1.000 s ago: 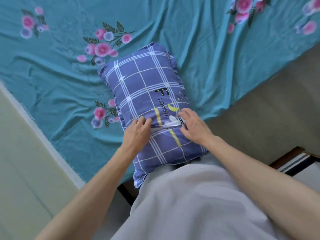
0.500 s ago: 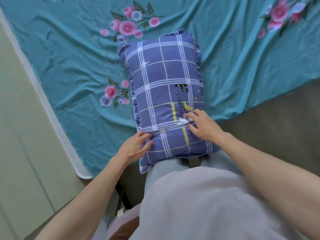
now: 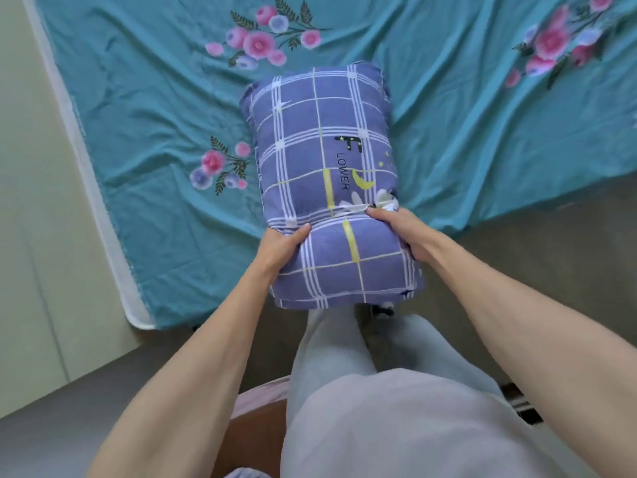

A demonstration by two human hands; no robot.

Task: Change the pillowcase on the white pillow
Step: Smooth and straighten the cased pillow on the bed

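A pillow in a purple checked pillowcase [image 3: 324,174] lies lengthwise near the middle of the view, its far end resting on the teal floral bedsheet [image 3: 465,125] and its near end reaching past the edge of the bed toward the person's legs [image 3: 331,343] at 6 o'clock. The case carries white and yellow grid lines, a black letter F with the word LOWER under it, a yellow moon and a white flower print at about 3 o'clock on its surface. The left hand [image 3: 275,248] is closed on the pillow's left side near its lower end, thumb on top and fingers wrapped under the edge, gathering the fabric there. The right hand [image 3: 401,229] grips the right side at about the same level, thumb pressed on the top by the flower print and the fingers curled round the side out of sight. Between the two hands the case is creased across its width, as though squeezed. Pink and blue flower clusters on the sheet sit at 11 o'clock and 9 o'clock from the pillow, with another toward 2 o'clock. A pale wall or panel [image 3: 31,201] runs along the bed's left edge, and grey floor [image 3: 551,257] shows at 4 o'clock.
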